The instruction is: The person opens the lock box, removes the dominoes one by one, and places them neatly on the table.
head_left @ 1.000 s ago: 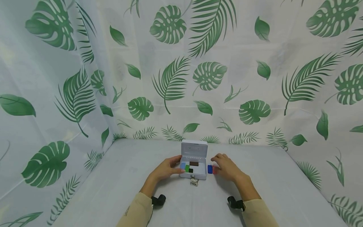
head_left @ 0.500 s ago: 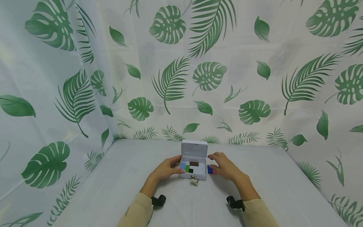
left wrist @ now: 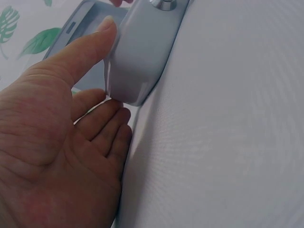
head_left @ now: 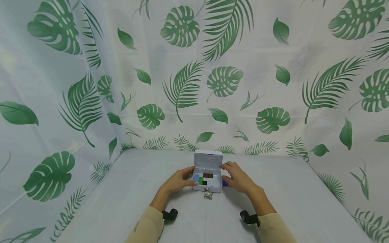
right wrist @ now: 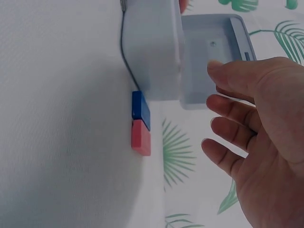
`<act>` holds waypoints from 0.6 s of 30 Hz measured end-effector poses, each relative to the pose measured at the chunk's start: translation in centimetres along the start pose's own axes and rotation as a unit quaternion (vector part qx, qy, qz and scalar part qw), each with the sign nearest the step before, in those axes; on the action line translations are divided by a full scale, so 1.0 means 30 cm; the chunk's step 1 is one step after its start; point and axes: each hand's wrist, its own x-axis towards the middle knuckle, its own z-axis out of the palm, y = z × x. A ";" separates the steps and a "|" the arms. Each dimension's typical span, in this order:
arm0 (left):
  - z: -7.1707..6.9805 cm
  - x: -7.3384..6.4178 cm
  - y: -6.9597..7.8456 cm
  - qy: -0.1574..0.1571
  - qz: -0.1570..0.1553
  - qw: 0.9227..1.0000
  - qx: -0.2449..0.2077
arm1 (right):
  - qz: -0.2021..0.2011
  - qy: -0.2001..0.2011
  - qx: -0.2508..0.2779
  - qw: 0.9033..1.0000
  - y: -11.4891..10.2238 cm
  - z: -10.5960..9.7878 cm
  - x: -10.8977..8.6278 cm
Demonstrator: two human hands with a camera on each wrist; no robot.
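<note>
A small white cash box (head_left: 215, 189) stands with its lid (head_left: 208, 160) raised at the back. Inside lie a light blue block (head_left: 196, 177), a green block (head_left: 200, 180), a black block (head_left: 205, 183) and a brown block (head_left: 208, 175). My left hand (head_left: 177, 179) holds the box's left side, thumb over the rim, fingers against the outer wall. Beside the right wall, a blue block (right wrist: 140, 110) touches a red block (right wrist: 141, 137). My right hand (head_left: 241, 179) hovers near the box's right side, fingers loosely bent, with nothing visible between them; in the head view it hides the red block.
Keys (head_left: 208, 194) hang from the lock at the box's front. A white cloth (head_left: 209, 219) covers the table, and a leaf-patterned curtain (head_left: 188, 135) rises behind and at both sides. A small black camera (head_left: 248, 217) sits on the right wrist.
My right hand has moved left over the red and blue blocks toward the box's right wall and lid. My left hand and the box have stayed in place.
</note>
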 end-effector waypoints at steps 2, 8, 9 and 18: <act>0.000 -0.001 0.000 0.001 -0.003 1.000 -0.001 | 0.004 -0.001 0.002 1.000 -0.005 0.004 0.003; 0.002 -0.002 -0.004 0.002 -0.002 1.000 -0.006 | -0.002 0.004 0.005 1.000 -0.015 0.010 0.008; 0.002 -0.001 -0.005 0.002 -0.002 1.000 -0.007 | -0.006 0.006 0.005 1.000 -0.016 0.011 0.008; 0.002 0.000 -0.007 0.002 -0.003 1.000 -0.011 | -0.030 0.022 0.011 0.999 -0.030 0.020 0.012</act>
